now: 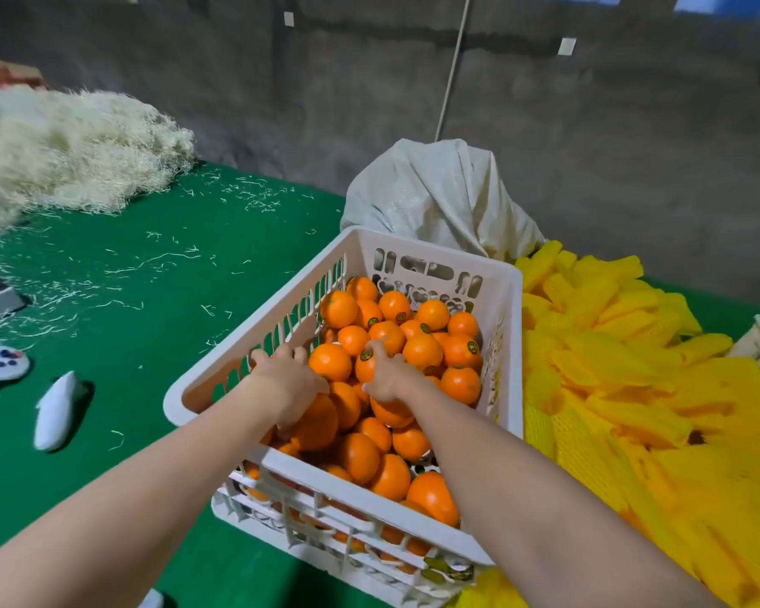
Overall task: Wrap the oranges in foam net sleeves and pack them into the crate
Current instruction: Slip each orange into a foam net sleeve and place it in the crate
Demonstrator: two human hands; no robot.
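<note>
Orange fruit [360, 458] fills the crate [510, 344]: your right grip [387, 381] curls round a stickered orange [366, 365], your left grip's [288, 381] hold is unclear, and the foam sleeves [624, 379] lie rightward, nearer the right.

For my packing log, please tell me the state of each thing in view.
crate, full of oranges
oranges, bare, no sleeves
foam net sleeves, flat, piled beside crate
sack, gathered at top
left hand, on oranges, grip unclear
right hand, grips stickered orange
</note>
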